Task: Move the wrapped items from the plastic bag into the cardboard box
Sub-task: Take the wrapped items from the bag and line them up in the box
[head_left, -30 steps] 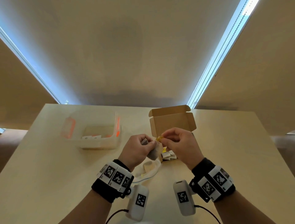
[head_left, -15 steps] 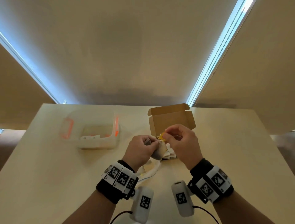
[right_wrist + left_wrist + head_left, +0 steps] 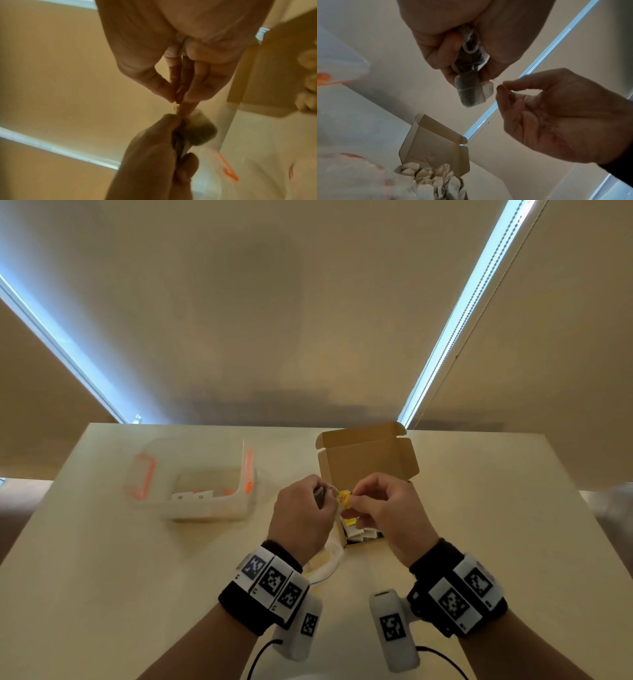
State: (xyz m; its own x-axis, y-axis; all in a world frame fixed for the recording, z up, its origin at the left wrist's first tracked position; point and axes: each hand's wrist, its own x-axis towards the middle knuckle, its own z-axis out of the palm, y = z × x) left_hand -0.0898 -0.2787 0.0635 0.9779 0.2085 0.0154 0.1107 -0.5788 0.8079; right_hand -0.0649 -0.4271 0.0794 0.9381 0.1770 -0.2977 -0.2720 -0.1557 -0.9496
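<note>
My left hand point(image 3: 322, 499) grips a wrapped tea bag point(image 3: 471, 88) with its string bunched in the fist, just above the near end of the open cardboard box point(image 3: 366, 457). My right hand point(image 3: 356, 501) pinches the bag's small yellow tag point(image 3: 343, 496) between thumb and forefinger, right beside the left hand. Several pale wrapped tea bags point(image 3: 426, 174) lie inside the box. The plastic bag point(image 3: 323, 565) lies flat on the table under my left wrist. In the right wrist view the tea bag point(image 3: 202, 131) sticks out of my left hand point(image 3: 178, 135).
A clear plastic container with orange clips point(image 3: 191, 474) stands to the left of the box on the pale table point(image 3: 102, 542). The box lid point(image 3: 363, 440) stands upright behind my hands. Closed blinds fill the background.
Both hands have drifted slightly up and toward the box, keeping their hold on the tea bag and its tag. Less of the tea bag hangs below my left hand now.
</note>
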